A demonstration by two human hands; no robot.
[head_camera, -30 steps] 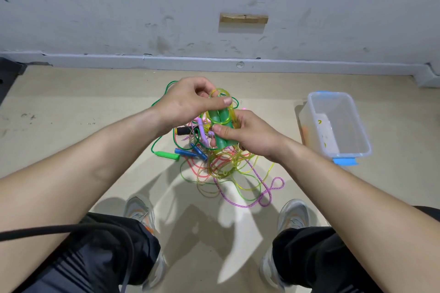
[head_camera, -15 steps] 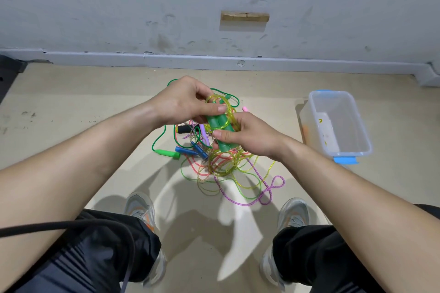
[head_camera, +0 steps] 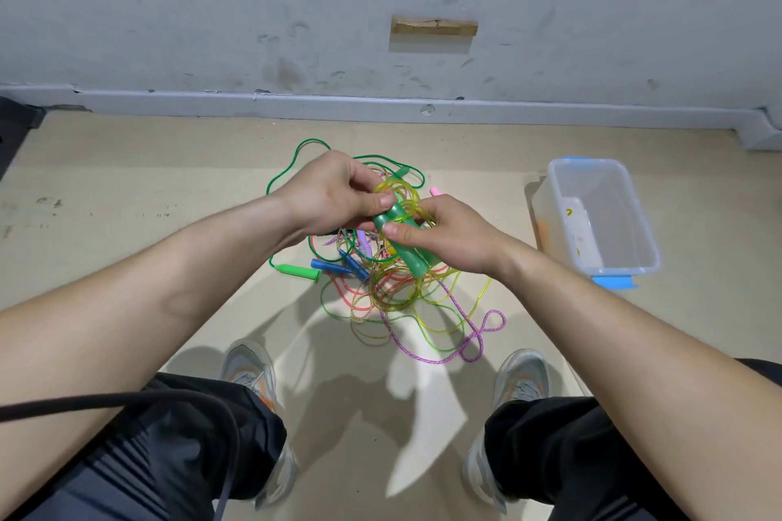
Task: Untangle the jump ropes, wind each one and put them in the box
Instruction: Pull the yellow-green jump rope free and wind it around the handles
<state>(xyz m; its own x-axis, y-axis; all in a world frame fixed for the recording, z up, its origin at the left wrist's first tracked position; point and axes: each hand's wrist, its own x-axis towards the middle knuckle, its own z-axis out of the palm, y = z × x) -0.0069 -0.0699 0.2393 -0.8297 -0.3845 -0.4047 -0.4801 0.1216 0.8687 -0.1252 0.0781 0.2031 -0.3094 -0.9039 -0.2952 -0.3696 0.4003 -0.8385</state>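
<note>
Since a moment ago the left hand (head_camera: 334, 199) has carried another yellow translucent cord loop (head_camera: 400, 192) over the paired green plastic handles (head_camera: 404, 239) pinched in the right hand (head_camera: 448, 239), keeping the coil tight above the floor tangle (head_camera: 393, 288), with the clear plastic box (head_camera: 603, 216) at three o'clock.

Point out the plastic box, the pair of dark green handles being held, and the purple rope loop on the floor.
plastic box (head_camera: 649, 254): head view, right wall near the rim.
dark green handles (head_camera: 408, 256): head view, lower shaft below the right thumb.
purple rope loop (head_camera: 503, 319): head view, right edge of loop.

Ahead of you stands a scuffed grey wall (head_camera: 211, 13) with a wood block (head_camera: 434, 25) fixed on it; a grey skirting (head_camera: 296, 104) meets the beige floor (head_camera: 106, 190), lit with hard shadows.
</note>
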